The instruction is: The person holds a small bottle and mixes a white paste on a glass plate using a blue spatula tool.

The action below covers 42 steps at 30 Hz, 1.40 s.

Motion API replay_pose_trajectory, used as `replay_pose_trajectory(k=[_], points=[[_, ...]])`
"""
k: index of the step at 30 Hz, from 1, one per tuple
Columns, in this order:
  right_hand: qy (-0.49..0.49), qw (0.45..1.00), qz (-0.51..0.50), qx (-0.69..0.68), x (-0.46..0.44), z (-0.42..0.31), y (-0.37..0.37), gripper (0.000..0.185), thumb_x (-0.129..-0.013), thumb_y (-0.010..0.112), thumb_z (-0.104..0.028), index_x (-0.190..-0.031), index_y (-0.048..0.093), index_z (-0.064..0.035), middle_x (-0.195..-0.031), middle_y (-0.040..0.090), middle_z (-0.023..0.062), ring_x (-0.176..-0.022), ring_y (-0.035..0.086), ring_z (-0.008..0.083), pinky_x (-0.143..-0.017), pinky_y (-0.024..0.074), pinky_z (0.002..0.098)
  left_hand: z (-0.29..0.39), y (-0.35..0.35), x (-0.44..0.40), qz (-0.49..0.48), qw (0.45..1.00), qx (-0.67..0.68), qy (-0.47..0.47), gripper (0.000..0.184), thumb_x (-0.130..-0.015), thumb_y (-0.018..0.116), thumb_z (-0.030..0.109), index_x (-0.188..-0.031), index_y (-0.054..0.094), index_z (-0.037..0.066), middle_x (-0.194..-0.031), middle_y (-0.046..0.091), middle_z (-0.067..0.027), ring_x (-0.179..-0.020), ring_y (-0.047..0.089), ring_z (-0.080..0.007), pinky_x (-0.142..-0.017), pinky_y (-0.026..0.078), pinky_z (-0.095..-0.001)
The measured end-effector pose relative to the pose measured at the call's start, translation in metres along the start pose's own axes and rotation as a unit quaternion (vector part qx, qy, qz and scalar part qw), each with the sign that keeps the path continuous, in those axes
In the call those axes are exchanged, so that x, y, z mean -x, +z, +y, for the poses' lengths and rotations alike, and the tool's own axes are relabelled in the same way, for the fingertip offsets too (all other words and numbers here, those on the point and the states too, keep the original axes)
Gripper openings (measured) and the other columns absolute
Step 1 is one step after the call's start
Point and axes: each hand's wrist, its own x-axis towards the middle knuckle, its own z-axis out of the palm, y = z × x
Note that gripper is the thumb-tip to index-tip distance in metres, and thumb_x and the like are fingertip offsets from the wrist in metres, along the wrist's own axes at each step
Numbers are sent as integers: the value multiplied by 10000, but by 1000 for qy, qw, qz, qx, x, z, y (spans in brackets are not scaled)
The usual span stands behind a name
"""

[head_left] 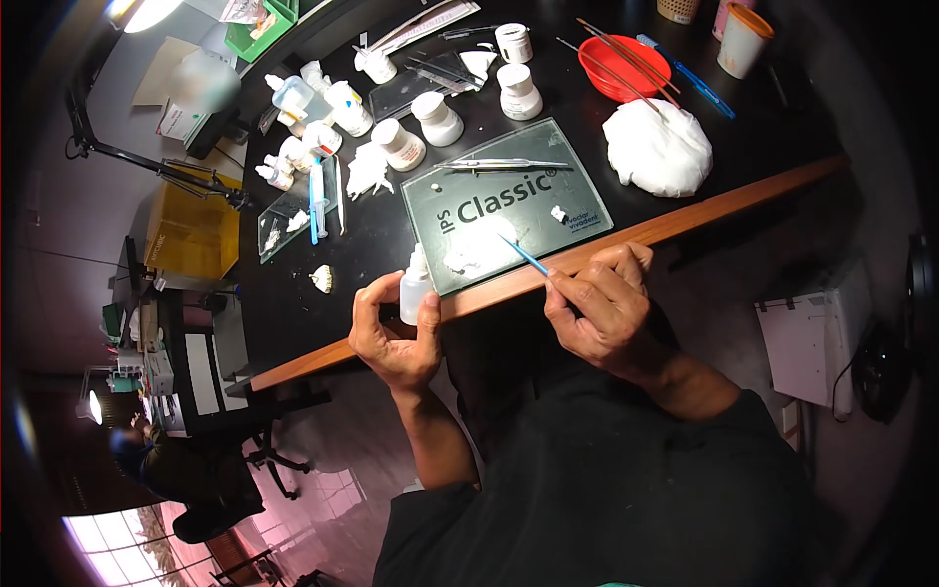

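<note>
It's one head-worn camera looking forward and steeply down, close over the bare left hand (pixel 393 342), the bare right hand (pixel 602 308) and the black, wooden-edged workbench (pixel 284 323); straight lines bow, and the dark corners are probably lens edge.

Glass slab (pixel 536 147) reads "IPS Classic®"

The largest print stands on the slab: "Classic" (pixel 504 199) runs in dark letters across its middle, rising slightly towards two o'clock, where a small "®" (pixel 551 173) ends the word. At the slab's nine o'clock, "IPS" (pixel 447 218) is turned on its side. The maker's name, "ivoclar vivadent" (pixel 580 223), sits small near the four o'clock corner, on two lines. From the slab, a label on a white bottle (pixel 349 108) at ten o'clock and printing on a jar (pixel 398 147) in the same direction are too small to read.
</note>
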Motion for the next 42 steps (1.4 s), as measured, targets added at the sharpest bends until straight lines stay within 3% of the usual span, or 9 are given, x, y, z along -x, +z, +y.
replay_pose_trajectory(k=[7,11,14,17,21,27,42], points=[[3,1000,12,-7,2,3,-1,235,-828,883,-40,-1053,817,-48,-815,627,-22,-814,604,196,-891,411,432,-3,0,0,-2,1000,-3,5,360,-917,865,67,-1229,722,-40,-1050,719,-80,-959,641,-165,-948,502,-322],[-1,998,41,-39,-6,9,-6,229,-829,871,12,-1044,804,-32,-830,647,10,-798,608,222,-831,467,409,-1,0,-3,-4,1000,-4,15,370,-909,867,62,-1240,730,-32,-1054,718,-80,-958,641,-166,-941,504,-324],[7,995,67,-71,-21,28,-8,216,-835,846,71,-1029,795,-11,-858,690,64,-786,617,253,-734,529,382,11,7,-13,-7,998,-20,52,376,-802,925,94,-1135,774,4,-914,699,-86,-847,650,-224,-807,525,-340],[26,993,63,-99,-36,43,-11,183,-850,834,66,-1016,799,-1,-835,694,80,-756,624,241,-689,528,359,18,7,-18,-76,990,-69,95,378,-816,893,49,-1172,782,-7,-951,713,-88,-913,638,-210,-897,506,-321],[57,987,60,-136,-33,43,-8,150,-862,824,66,-999,803,9,-821,698,73,-714,617,206,-644,514,333,25,21,-26,-86,976,-133,152,381,-731,930,142,-1077,818,26,-870,690,-63,-863,627,-245,-868,459,-370],[57,988,51,-137,-29,47,-9,136,-879,813,79,-1000,784,25,-814,682,84,-727,589,198,-650,482,322,26,27,-30,-87,972,-151,158,397,-700,946,194,-1055,839,54,-855,688,-39,-865,617,-243,-884,435,-379],[45,991,61,-113,-29,48,-6,178,-824,834,84,-979,800,3,-819,707,69,-705,635,210,-633,518,330,25,27,-27,-104,963,-180,173,425,-686,971,209,-1078,879,72,-885,728,-19,-904,583,-228,-927,425,-376]])
